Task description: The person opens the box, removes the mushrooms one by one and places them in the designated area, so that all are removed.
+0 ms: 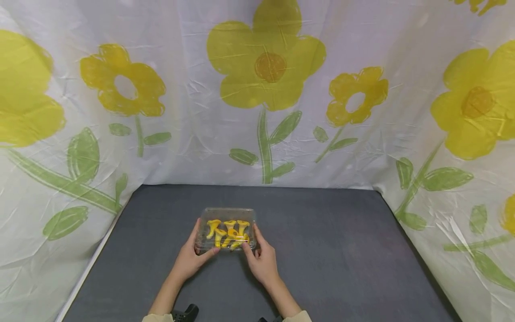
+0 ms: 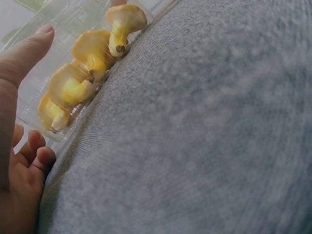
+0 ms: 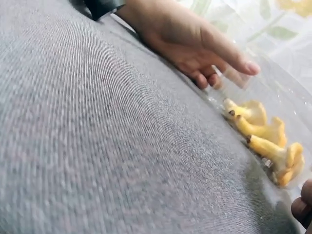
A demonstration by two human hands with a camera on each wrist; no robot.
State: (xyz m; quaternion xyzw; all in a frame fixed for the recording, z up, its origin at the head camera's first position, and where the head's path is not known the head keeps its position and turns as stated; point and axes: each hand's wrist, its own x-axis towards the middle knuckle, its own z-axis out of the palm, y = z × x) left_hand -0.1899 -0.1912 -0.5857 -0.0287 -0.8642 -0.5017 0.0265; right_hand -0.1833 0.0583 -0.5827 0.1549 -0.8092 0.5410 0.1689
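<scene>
A clear plastic box (image 1: pixel 228 213) with several yellow chanterelle-like mushrooms (image 1: pixel 218 237) inside sits low over the grey cloth, left of the middle. My left hand (image 1: pixel 190 258) grips its left side, thumb along the near edge. On the opposite side my right hand (image 1: pixel 263 261) grips the box, its thumb at the near right corner. In the left wrist view, the left thumb (image 2: pixel 29 53) lies over the clear plastic and the other fingers curl low beside it. The right wrist view has the right thumb (image 3: pixel 239 61) over the box, with mushrooms (image 3: pixel 275 151) seen through the wall.
Dark grey cloth (image 1: pixel 342 250) covers the table. White curtains with yellow flowers (image 1: pixel 193 147) stand behind it and along both sides. A black strap or device (image 1: pixel 187 313) is on the left wrist, and another (image 1: pixel 270 319) on the right.
</scene>
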